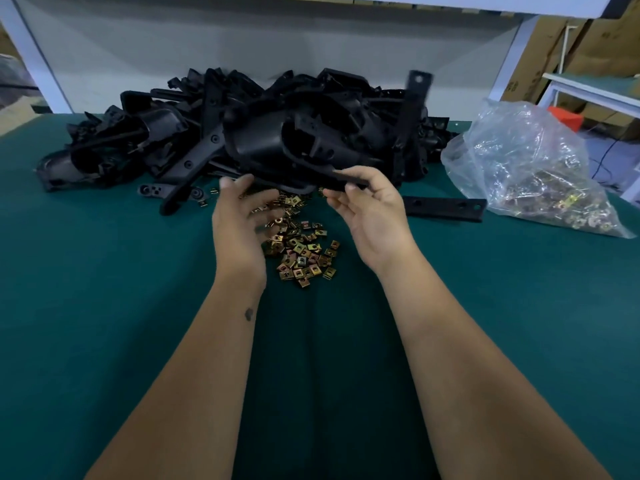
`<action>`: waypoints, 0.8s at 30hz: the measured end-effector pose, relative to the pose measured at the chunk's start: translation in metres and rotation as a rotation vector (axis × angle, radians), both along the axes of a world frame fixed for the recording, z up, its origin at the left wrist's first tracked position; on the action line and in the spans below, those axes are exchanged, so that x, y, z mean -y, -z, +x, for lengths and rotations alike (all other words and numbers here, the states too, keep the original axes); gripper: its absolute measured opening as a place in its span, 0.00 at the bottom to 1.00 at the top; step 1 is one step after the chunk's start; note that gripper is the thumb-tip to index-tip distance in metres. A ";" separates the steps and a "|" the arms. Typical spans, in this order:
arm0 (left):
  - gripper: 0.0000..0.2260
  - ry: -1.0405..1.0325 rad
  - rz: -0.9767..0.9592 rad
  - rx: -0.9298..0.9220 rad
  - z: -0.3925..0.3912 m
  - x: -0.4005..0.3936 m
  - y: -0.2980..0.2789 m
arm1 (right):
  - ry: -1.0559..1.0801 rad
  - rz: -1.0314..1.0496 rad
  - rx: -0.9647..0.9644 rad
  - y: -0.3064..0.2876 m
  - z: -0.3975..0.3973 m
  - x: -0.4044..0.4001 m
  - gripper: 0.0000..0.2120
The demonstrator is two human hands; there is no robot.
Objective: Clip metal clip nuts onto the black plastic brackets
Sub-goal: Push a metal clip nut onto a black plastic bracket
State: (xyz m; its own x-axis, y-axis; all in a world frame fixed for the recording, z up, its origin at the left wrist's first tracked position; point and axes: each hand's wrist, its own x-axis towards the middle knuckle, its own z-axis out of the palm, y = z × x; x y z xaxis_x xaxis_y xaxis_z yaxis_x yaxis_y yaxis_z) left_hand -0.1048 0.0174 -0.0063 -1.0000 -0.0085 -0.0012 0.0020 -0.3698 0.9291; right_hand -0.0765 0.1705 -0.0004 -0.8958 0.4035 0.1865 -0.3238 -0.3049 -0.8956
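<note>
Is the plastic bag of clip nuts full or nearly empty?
Partly full. The clear plastic bag lies slumped on the green table, with clip nuts gathered in its lower part; the upper part looks crumpled and mostly empty.

brackets (263,133): matt black plastic | clip nuts (301,251): shiny brassy metal | table (104,271): green cloth | bag (526,168): glossy clear plastic

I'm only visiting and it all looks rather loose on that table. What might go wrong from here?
The right hand pinches only the end of a black bracket, so it might slip or twist. That bracket is lifted right in front of the heaped brackets, so it may snag and tumble them. The left hand is blurred above the loose clip nuts and could scatter them across the green mat.
</note>
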 end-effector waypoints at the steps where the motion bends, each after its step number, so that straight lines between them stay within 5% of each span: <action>1: 0.18 0.018 0.087 0.010 -0.001 0.003 -0.002 | -0.001 0.014 0.007 0.001 0.000 0.000 0.13; 9: 0.35 0.333 0.499 0.119 -0.010 0.017 -0.005 | 0.239 0.271 -0.034 -0.001 -0.005 0.003 0.15; 13: 0.39 0.464 0.610 0.193 -0.015 0.026 -0.003 | 0.465 0.687 -0.065 0.005 -0.003 0.004 0.21; 16: 0.35 0.555 0.523 0.284 -0.014 0.029 -0.006 | 0.593 0.767 -0.163 0.007 0.000 0.006 0.20; 20: 0.09 0.575 0.367 0.231 -0.011 0.023 -0.007 | 0.609 0.670 -0.151 0.002 0.001 0.010 0.30; 22: 0.12 0.534 0.348 0.201 -0.011 0.021 -0.007 | 0.563 0.581 -0.056 0.001 0.001 0.009 0.37; 24: 0.14 0.493 0.356 0.183 -0.012 0.020 -0.007 | 0.545 0.596 0.066 0.001 0.002 0.007 0.34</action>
